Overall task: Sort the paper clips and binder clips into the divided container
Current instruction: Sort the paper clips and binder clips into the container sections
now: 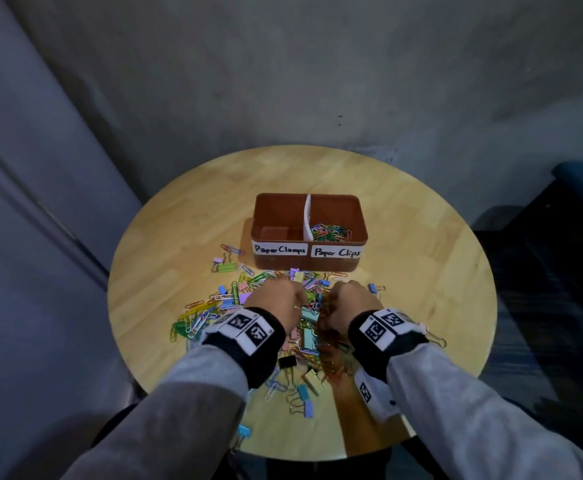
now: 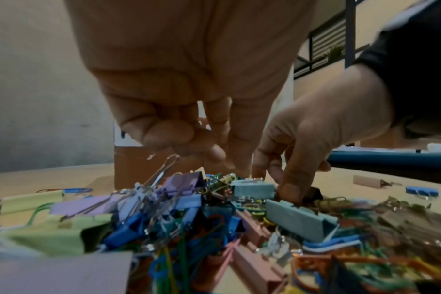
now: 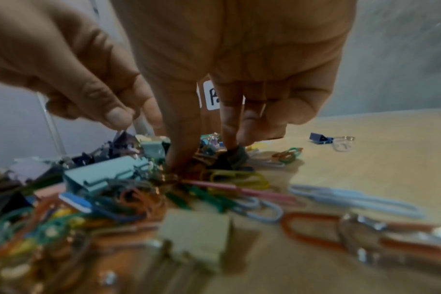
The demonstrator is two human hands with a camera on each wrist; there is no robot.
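Mixed heap of coloured paper clips (image 1: pixel 193 318) and pastel binder clips (image 1: pixel 309 336), spread under and around both hands. Beyond the knuckles, brown divided container (image 1: pixel 272 209), upright, white divider down the middle. Labelled "Paper Clamps" on the compartment ahead of the left hand (image 1: pixel 278 299), bare inside; "Paper Clips" on the one ahead of the right hand (image 1: pixel 349 301), small tangle of coloured clips at the bottom. Teal binder clip (image 2: pixel 299 220) lying on its side just short of the right fingertips (image 2: pixel 291 192).

One divided container (image 1: pixel 309 233) with two compartments, two labels, two hands, and paper clips and binder clips too many to count
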